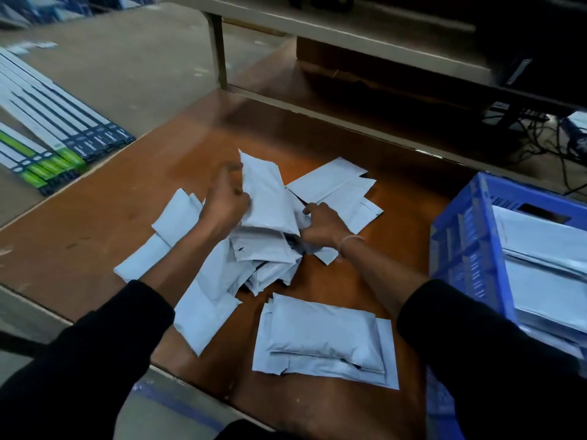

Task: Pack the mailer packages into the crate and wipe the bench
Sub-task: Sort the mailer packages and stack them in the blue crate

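Note:
Several white mailer packages lie in a loose pile point(266, 255) in the middle of the brown bench point(95, 230). My left hand point(225, 198) grips one white mailer point(266, 192) and holds it tilted up above the pile. Just right of it, my right hand point(320, 225) is closed on the edge of another mailer in the pile. A neat stack of mailers point(324, 338) lies flat near the bench's front edge. More flat mailers point(336, 185) lie behind the pile. The blue crate point(467, 246) stands at the right with mailers point(546, 268) inside it.
Long white, dark-blue and green boxes point(54, 138) lie in a row on the floor at the left. A metal shelf frame point(219, 52) rises behind the bench. Black cables point(552, 144) and dark equipment sit at the back right.

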Available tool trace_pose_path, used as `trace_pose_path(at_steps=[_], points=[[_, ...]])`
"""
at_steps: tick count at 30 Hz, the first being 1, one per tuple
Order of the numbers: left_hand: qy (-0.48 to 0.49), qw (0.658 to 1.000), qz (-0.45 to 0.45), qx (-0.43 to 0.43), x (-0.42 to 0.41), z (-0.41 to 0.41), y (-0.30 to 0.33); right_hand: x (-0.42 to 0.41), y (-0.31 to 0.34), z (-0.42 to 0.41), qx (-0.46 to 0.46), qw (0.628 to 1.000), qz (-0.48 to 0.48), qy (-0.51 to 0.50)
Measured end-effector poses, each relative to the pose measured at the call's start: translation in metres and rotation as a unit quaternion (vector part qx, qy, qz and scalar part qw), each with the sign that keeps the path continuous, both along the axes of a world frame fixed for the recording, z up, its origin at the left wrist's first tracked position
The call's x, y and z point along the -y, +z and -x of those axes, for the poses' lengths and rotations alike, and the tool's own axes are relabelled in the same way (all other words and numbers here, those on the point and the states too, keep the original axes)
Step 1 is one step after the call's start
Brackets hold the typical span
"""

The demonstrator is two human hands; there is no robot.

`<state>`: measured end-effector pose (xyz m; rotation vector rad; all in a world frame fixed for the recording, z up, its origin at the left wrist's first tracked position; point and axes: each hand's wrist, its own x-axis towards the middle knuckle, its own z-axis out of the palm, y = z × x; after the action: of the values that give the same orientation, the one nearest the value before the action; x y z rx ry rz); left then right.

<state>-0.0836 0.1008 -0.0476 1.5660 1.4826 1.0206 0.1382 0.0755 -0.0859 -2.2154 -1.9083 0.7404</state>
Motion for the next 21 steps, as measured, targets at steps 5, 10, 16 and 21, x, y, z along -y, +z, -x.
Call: trace_pose_path(at_steps=[5, 10, 16, 21], points=[[-0.041, 0.997, -0.021, -0.062, 0.002, 0.008, -0.002, 0.004, -0.008, 0.013, 0.066, 0.995, -0.064, 0.022], [-0.034, 0.998, -0.009, -0.046, 0.009, 0.004, 0.008, 0.003, 0.023, -0.011, 0.025, 0.997, -0.076, -0.006], [-0.006, 0.999, -0.030, -0.032, 0.010, -0.008, 0.024, 0.016, 0.071, -0.068, 0.014, 0.995, -0.100, -0.004], [-0.050, 0.990, -0.107, -0.073, 0.007, -0.017, 0.038, 0.050, 0.121, -0.113, -0.042, 0.988, -0.063, 0.132]])
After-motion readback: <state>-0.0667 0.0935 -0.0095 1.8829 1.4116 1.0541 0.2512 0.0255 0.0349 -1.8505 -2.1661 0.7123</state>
